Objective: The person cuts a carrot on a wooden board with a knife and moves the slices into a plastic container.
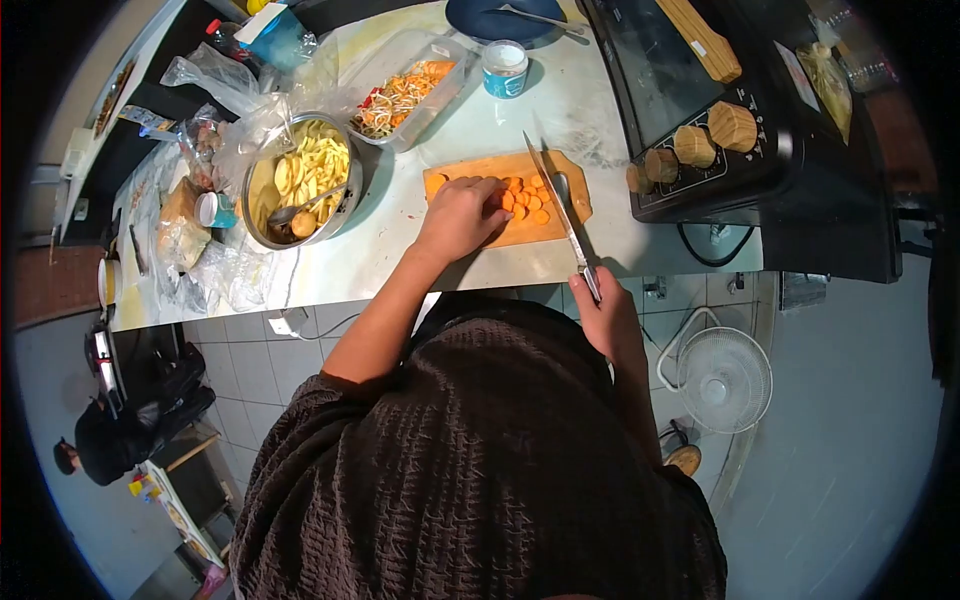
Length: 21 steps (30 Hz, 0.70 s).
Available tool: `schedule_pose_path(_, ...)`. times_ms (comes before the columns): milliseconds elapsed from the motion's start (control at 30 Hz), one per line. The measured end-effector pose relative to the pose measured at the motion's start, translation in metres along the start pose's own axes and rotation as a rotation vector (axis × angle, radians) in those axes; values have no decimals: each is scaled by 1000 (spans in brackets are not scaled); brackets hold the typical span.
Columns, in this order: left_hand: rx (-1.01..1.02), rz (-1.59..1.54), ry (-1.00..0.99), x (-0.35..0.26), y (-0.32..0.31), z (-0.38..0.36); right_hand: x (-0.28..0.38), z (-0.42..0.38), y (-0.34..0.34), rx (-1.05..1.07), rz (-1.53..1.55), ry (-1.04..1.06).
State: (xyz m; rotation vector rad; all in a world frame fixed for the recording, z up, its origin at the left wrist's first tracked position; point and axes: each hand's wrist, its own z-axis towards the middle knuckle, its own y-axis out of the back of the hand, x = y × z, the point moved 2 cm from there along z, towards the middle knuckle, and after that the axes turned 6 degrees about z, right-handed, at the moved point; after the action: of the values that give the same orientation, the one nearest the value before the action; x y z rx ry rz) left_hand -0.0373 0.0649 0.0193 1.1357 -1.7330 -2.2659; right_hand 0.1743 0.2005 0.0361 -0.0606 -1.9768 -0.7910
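Observation:
A wooden cutting board [520,232] lies near the counter's front edge with orange carrot slices [527,198] spread over its right half. My left hand [462,215] rests on the board, fingers curled down over carrot at the left edge of the slices; what lies under the palm is hidden. Another bit of carrot [435,184] shows past its far side. In my right hand [608,315] is the handle of a long kitchen knife [560,198], closed in the fingers. Its blade points away from me across the board's right part, beside the slices. A dark spoon-like shape [562,187] lies beside the blade.
Left of the board stand a metal pot [352,190] of sliced yellow food and a plastic container [425,125] of shredded vegetables. Behind are a small tub [505,70] and a dark pan [480,20]. A black oven [690,170] borders the right; plastic bags [225,275] crowd the left.

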Motion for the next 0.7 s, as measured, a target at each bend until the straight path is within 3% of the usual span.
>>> schedule_pose_path(700,-51,-137,34,1,-5,10,-1,0,3,-8,-1,-17)
